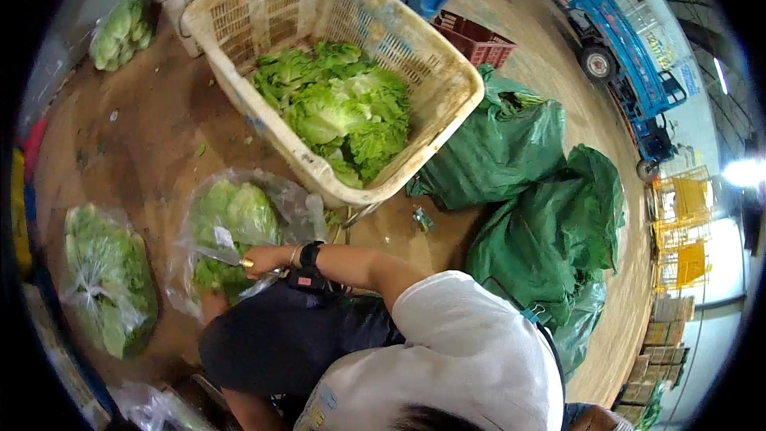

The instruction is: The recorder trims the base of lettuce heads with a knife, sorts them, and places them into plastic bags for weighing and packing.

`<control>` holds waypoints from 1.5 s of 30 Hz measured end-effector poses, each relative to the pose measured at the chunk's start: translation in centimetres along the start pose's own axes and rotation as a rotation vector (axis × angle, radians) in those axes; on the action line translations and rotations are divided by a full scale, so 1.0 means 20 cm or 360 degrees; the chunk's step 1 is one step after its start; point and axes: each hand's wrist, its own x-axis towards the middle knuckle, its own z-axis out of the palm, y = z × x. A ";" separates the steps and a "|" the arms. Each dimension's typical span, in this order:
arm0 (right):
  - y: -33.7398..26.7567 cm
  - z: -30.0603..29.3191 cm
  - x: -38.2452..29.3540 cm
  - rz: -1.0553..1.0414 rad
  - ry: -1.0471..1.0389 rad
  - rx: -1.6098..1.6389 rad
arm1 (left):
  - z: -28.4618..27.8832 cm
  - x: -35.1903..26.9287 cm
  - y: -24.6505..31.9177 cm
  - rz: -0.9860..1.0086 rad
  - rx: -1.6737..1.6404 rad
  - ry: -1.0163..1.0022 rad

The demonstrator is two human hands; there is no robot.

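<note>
My right hand [262, 261], with a black watch strap at the wrist, is closed around a knife [222, 255]. Its blade points left over a clear plastic bag [302, 215] lying loosely about heads of lettuce [236, 206]. Part of my left hand [213, 304] shows at the bag's lower side, against the leafy greens. My dark-clad knee hides the rest of it, so its grip is unclear. Left of this bag rests another clear bag of lettuce [109, 287], gathered at one spot.
A dirty cream plastic crate [446, 126] holds loose lettuce [341, 111]. Green woven sacks [538, 239] bulge on the right. Another bagged lettuce [122, 30] lies at upper left. A maroon crate [476, 45], blue truck [634, 48] and yellow cage carts [682, 227] stand farther off.
</note>
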 end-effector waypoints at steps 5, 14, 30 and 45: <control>-0.08 0.05 0.20 0.0187 0.0363 0.0370 | 0.03 -0.06 -0.16 -0.0182 0.0535 0.0231; -0.17 -0.04 0.19 0.0416 -0.0008 0.0428 | -0.08 -0.13 -0.04 -0.0478 0.0767 0.0750; 0.09 -0.11 0.35 0.0293 0.0127 0.0617 | -0.05 -0.11 0.03 -0.0528 0.1078 0.0176; -0.36 -0.21 0.21 0.0456 0.0126 0.1273 | -0.42 -0.15 0.05 -0.0140 -0.1546 -0.0681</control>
